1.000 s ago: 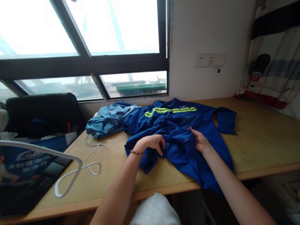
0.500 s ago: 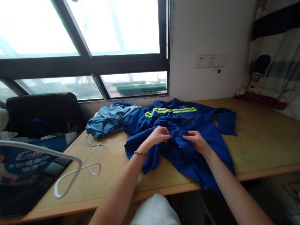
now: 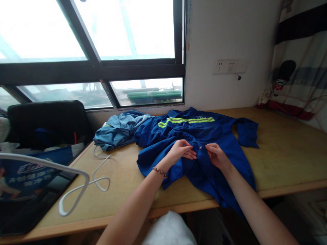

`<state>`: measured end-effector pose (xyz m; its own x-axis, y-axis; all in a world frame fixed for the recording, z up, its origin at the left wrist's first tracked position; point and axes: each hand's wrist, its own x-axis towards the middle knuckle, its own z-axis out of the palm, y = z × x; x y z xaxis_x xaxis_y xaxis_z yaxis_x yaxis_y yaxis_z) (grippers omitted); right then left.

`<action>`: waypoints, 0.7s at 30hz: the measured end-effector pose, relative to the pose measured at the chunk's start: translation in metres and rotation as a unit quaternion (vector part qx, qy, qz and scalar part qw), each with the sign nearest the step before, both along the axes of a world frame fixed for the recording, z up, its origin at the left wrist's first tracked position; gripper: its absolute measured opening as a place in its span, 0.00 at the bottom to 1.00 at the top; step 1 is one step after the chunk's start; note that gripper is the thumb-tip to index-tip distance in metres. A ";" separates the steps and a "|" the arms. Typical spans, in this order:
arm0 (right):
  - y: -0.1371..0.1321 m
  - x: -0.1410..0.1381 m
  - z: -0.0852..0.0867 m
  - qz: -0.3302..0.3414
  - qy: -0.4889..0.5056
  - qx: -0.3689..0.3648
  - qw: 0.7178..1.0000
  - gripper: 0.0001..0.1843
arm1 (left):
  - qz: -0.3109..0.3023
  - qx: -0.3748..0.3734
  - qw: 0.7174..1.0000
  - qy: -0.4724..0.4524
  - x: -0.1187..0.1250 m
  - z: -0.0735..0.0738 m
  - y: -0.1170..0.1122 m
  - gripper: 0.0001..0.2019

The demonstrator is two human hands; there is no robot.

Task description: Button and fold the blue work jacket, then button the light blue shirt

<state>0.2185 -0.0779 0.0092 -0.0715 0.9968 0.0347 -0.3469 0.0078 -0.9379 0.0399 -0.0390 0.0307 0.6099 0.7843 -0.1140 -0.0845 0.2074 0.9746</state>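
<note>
A dark blue work jacket (image 3: 224,136) with yellow-green reflective stripes lies spread on the wooden table (image 3: 286,153). My left hand (image 3: 182,150), a bead bracelet on its wrist, pinches the jacket's front edge near the middle. My right hand (image 3: 216,155) pinches the facing edge a few centimetres to the right. Both hands are closed on the cloth, fingertips almost touching.
A lighter blue garment (image 3: 117,131) is bunched at the jacket's left. A white hanger (image 3: 84,185) lies on the table's left part. A black chair (image 3: 48,122) with a printed bag stands at the left. Wall sockets (image 3: 228,66) and a hanging cloth (image 3: 296,68) are at the right.
My left hand moved up and right from the lower flap to the jacket's front opening. Both hands came together and pinched the cloth at the middle.
</note>
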 end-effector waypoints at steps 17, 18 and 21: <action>0.004 -0.007 -0.004 -0.001 -0.060 0.002 0.998 0.14 | -0.015 0.020 0.999 -0.043 -0.002 0.001 0.001 0.13; 0.004 -0.007 -0.004 0.001 -0.060 0.003 0.998 0.14 | -0.017 0.020 0.999 -0.040 -0.002 0.001 0.001 0.13; 0.004 -0.007 -0.003 0.013 -0.040 0.007 0.999 0.14 | -0.011 0.021 0.999 -0.035 -0.001 -0.001 0.001 0.14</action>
